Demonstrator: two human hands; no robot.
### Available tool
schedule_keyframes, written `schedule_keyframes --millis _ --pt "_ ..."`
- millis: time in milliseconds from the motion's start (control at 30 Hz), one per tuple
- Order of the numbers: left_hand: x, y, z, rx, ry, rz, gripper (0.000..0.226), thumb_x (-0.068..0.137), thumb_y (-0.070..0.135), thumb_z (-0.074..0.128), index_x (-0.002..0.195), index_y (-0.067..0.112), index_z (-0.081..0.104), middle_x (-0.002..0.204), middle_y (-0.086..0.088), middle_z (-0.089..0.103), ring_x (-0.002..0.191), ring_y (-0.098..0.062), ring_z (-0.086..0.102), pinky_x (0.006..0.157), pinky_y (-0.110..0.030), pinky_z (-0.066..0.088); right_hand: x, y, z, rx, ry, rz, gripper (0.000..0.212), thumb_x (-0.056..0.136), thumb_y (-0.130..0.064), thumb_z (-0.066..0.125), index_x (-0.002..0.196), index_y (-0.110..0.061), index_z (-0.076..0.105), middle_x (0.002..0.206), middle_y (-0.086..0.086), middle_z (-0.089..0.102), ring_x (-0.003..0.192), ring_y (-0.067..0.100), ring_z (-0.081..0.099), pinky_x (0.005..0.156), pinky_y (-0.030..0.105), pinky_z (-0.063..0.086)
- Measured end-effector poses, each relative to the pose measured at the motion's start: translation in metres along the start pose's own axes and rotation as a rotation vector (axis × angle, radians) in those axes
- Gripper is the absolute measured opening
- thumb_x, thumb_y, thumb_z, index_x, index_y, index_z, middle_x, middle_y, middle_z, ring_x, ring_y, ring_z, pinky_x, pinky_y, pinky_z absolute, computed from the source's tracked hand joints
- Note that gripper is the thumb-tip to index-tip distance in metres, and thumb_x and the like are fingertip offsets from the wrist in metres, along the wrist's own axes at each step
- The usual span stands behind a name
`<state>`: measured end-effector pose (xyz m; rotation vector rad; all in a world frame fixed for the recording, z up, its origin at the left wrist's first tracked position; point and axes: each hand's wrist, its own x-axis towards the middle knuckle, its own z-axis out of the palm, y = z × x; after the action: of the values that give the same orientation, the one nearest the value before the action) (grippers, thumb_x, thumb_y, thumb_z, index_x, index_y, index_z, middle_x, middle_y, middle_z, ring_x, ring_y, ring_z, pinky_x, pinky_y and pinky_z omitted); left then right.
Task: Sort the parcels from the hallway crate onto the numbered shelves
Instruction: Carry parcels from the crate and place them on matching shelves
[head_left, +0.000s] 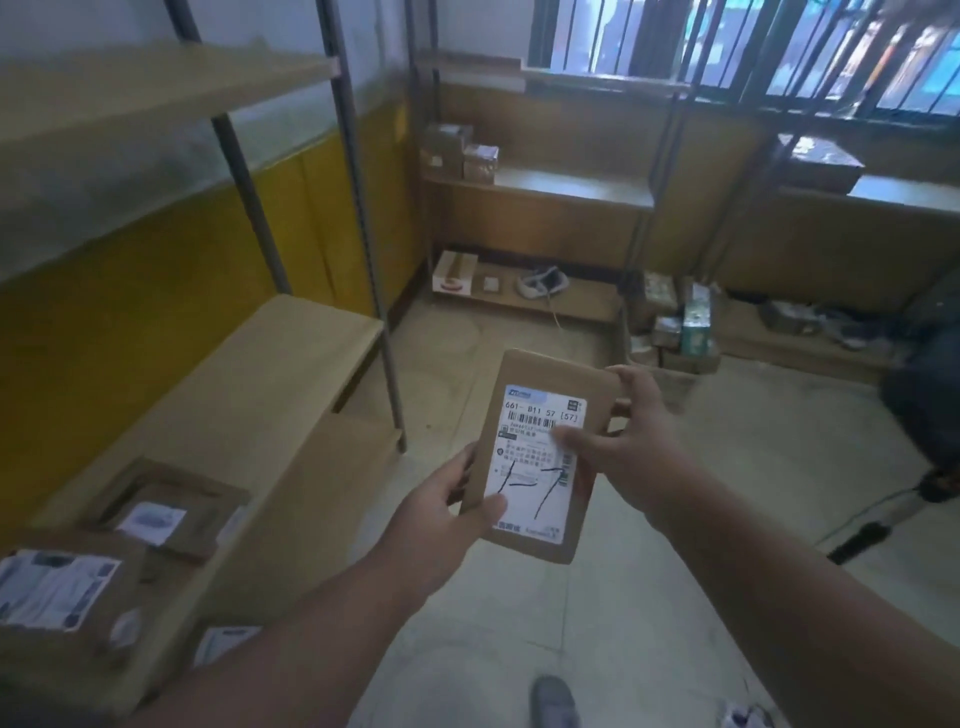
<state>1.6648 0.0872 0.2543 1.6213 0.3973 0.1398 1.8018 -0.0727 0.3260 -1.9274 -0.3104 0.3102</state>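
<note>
Head view: both hands hold a flat brown parcel (540, 457) above the floor, label up. Left hand (447, 512) grips its lower left edge, thumb on the label; right hand (631, 441) pinches the right edge.

Flat brown parcel (545, 457), white shipping label (537, 462) on its face: blue logo at the top left, apparently "ZTO"; below it a printed line "661- B11 57 [57]"; a barcode under that line; several rows of small Chinese print, too fine to read; large black handwritten marks across the lower half, reading as "1-7". Labels on the boxes (67, 597) at lower left: blurred, illegible.
</note>
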Motion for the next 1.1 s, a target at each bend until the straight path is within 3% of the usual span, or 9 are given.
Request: schedule_keyframes --millis 100,200,400,500,567,767,867,1000,1100 --pt "0.042 0.002 0.017 -0.055 0.13 -0.066 0.054 0.093 0.016 0.069 0.141 0.037 0.054 0.118 0.015 0.072 0.115 -0.01 0.065 0.099 -0.039 0.055 0.062 -0.002 -0.007 -0.037 -0.106 0.026 0.067 0.073 -0.016 0.087 0.121 -0.037 0.045 0.099 -0.007 0.062 0.062 0.004 0.069 0.05 0.022 0.055" --pt "0.065 0.007 0.011 -0.085 0.279 -0.094 0.049 0.088 0.02 0.074 0.131 0.04 0.063 0.117 0.014 0.073 0.114 -0.012 0.066 0.097 -0.043 0.056 0.113 -0.016 0.006 -0.047 -0.261 0.034 0.065 0.073 -0.016 0.087 0.118 -0.039 0.045 0.1 -0.004 0.063 0.068 0.012 0.074 0.06 0.035 0.062" --pt "0.067 -0.006 -0.051 -0.192 0.654 -0.188 0.064 0.064 0.042 0.084 0.126 0.035 0.067 0.116 0.008 0.074 0.111 -0.02 0.069 0.095 -0.051 0.056 0.175 -0.046 0.117 -0.086 -0.58 -0.028 0.063 0.071 -0.015 0.088 0.115 -0.037 0.049 0.101 -0.001 0.065 0.08 0.02 0.073 0.068 0.045 0.063" --pt "0.065 -0.02 -0.087 -0.219 0.783 -0.213 0.046 0.074 0.029 0.084 0.116 0.04 0.069 0.115 0.009 0.075 0.11 -0.02 0.069 0.094 -0.051 0.056 0.19 -0.05 0.182 -0.129 -0.702 -0.063 0.066 0.068 -0.018 0.09 0.117 -0.036 0.05 0.099 -0.002 0.066 0.085 0.022 0.072 0.07 0.048 0.063" --pt "0.069 -0.03 -0.112 -0.237 0.844 -0.22 0.05 0.077 0.021 0.082 0.121 0.039 0.067 0.114 0.009 0.075 0.109 -0.019 0.069 0.095 -0.05 0.056 0.201 -0.054 0.221 -0.154 -0.756 -0.091 0.07 0.067 -0.022 0.091 0.121 -0.036 0.049 0.1 -0.004 0.066 0.085 0.021 0.072 0.071 0.048 0.062" --pt "0.074 -0.037 -0.153 -0.278 0.985 -0.287 0.059 0.067 0.033 0.082 0.121 0.049 0.066 0.112 0.009 0.075 0.106 -0.016 0.069 0.093 -0.048 0.057 0.226 -0.073 0.307 -0.278 -0.945 -0.16 0.078 0.063 -0.032 0.092 0.124 -0.043 0.045 0.1 -0.006 0.068 0.08 0.02 0.074 0.07 0.047 0.062" --pt "0.083 -0.044 -0.173 -0.291 1.06 -0.351 0.062 0.074 0.019 0.085 0.128 0.041 0.064 0.111 0.011 0.074 0.104 -0.013 0.068 0.092 -0.044 0.058 0.241 -0.079 0.354 -0.308 -1.063 -0.181 0.084 0.052 -0.043 0.091 0.121 -0.044 0.045 0.099 -0.001 0.069 0.08 0.024 0.074 0.069 0.049 0.062" --pt "0.108 -0.057 -0.193 -0.34 1.176 -0.421 0.056 0.081 0.008 0.079 0.125 0.038 0.064 0.109 0.009 0.075 0.101 -0.011 0.07 0.089 -0.037 0.059 0.264 -0.087 0.414 -0.369 -1.249 -0.235 0.071 0.074 -0.018 0.087 0.131 -0.027 0.045 0.097 0.004 0.067 0.081 0.023 0.072 0.07 0.046 0.063" --pt "0.138 -0.071 -0.204 -0.356 1.308 -0.476 0.047 0.083 0.01 0.077 0.12 0.037 0.067 0.105 0.012 0.076 0.097 -0.009 0.072 0.087 -0.034 0.059 0.285 -0.088 0.462 -0.468 -1.371 -0.31 0.076 0.075 -0.022 0.086 0.136 -0.028 0.041 0.097 0.0 0.068 0.083 0.02 0.072 0.07 0.045 0.062"
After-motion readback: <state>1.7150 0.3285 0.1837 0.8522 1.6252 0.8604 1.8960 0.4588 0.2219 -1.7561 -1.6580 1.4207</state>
